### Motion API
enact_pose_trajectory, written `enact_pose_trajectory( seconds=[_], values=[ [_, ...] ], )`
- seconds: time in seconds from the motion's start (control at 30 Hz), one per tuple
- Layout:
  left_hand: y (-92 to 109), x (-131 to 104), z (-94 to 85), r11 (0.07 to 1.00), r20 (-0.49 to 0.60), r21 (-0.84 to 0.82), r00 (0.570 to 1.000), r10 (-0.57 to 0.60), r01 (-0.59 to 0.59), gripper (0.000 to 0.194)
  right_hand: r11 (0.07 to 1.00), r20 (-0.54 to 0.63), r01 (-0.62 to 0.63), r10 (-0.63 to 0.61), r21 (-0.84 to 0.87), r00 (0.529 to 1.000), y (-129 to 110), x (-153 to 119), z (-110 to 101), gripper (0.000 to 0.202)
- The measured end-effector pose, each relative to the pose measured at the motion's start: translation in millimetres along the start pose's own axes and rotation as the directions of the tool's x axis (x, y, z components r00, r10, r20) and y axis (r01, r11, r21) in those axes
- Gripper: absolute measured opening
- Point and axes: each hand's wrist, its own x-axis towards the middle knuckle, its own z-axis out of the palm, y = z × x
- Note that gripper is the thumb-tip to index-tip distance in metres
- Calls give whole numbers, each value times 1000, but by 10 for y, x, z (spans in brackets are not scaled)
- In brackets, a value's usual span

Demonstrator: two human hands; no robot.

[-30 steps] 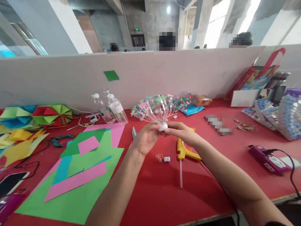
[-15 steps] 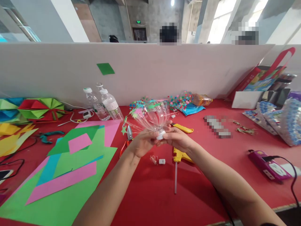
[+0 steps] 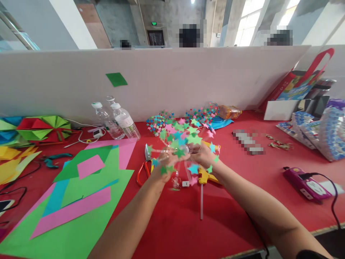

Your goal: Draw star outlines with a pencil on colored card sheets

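Above the table's middle, both hands hold a cut-open clear plastic bottle top (image 3: 178, 143) whose strips end in pink, blue and green paper stars. Its starred strips now fan out toward me, covering parts of both hands. My left hand (image 3: 165, 163) grips it from the left, and my right hand (image 3: 205, 155) closes on it from the right. Below lie a small white block (image 3: 185, 183) and a tangle of thin wire (image 3: 176, 182). A yellow glue gun (image 3: 204, 176) with its glue stick rests beneath my right hand. Red-handled cutters (image 3: 147, 171) lie left of my left hand.
Coloured paper sheets (image 3: 88, 223) cover the left side. Plastic bottles (image 3: 125, 122) lean on the white partition (image 3: 188, 79). Star-covered pieces (image 3: 159, 124) sit at the back. On the right are a purple power strip (image 3: 307, 183) and a blue-and-white beaded-looking object (image 3: 332, 133).
The bottle top has been tipped, so its starred strips, earlier spreading upward and away, now face me. Both hands have turned with it and keep their hold. The view has shifted slightly.
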Motion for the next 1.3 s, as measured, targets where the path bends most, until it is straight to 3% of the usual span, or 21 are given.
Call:
enact_pose_trajectory(
  seconds=[0.13,0.27,0.33,0.4,0.47,0.57,0.67,0.77,0.87,0.93,0.97,1.03,1.07,1.1,1.17,1.23,1.27,1.3],
  values=[
    [14,3,87,996,70,-84,997,-23,29,32,943,-139,76,-127,-325,982,72,-8,68,20],
    [33,-58,186,982,58,-186,998,-29,39,39,926,-319,121,-243,-359,916,130,-18,158,19],
    [39,-87,210,972,46,-229,998,-46,55,41,970,-337,123,-191,-211,922,131,-12,173,26],
    [61,-102,202,967,50,-240,996,-75,85,45,993,-207,60,-38,102,978,101,-8,157,34],
    [102,-105,165,960,73,-253,991,-109,124,49,910,41,-100,91,403,995,55,-10,122,37],
    [159,-100,92,945,144,-277,980,-139,175,53,789,235,-268,161,553,958,3,-29,83,34],
    [173,-96,58,940,196,-294,973,-121,176,48,775,228,-267,162,572,960,-9,-55,104,35],
    [143,-98,91,941,176,-321,983,-53,108,43,807,90,-128,94,576,992,11,-65,164,35],
    [82,-100,159,938,104,-345,995,0,36,38,903,-120,83,-36,422,992,79,-44,198,33],
    [37,-100,196,932,49,-363,999,5,13,34,953,-259,278,-240,119,935,145,-24,188,31],
    [17,-97,206,928,29,-372,1000,0,11,32,928,-292,362,-371,-88,882,175,-16,173,30],
    [-2,-85,201,922,15,-386,1000,-24,28,30,768,-244,431,-585,-473,774,209,-14,128,22],
    [2,-75,184,920,8,-391,999,-36,36,30,682,-194,424,-635,-596,748,208,-18,99,19],
    [15,-62,157,920,-1,-389,999,-41,37,31,627,-148,398,-638,-670,756,194,-25,66,19],
    [68,-30,81,928,-54,-372,998,-18,-4,32,622,-69,313,-511,-718,857,142,-36,-9,23],
    [137,4,-6,940,-128,-329,990,55,-95,31,662,56,197,-227,-723,972,90,-23,-90,20],
    [169,18,-45,942,-148,-313,986,74,-117,31,675,157,157,-62,-721,986,76,-3,-129,18],
    [194,28,-76,943,-161,-307,984,80,-127,31,696,237,118,77,-709,969,72,25,-165,17]
  ],
)
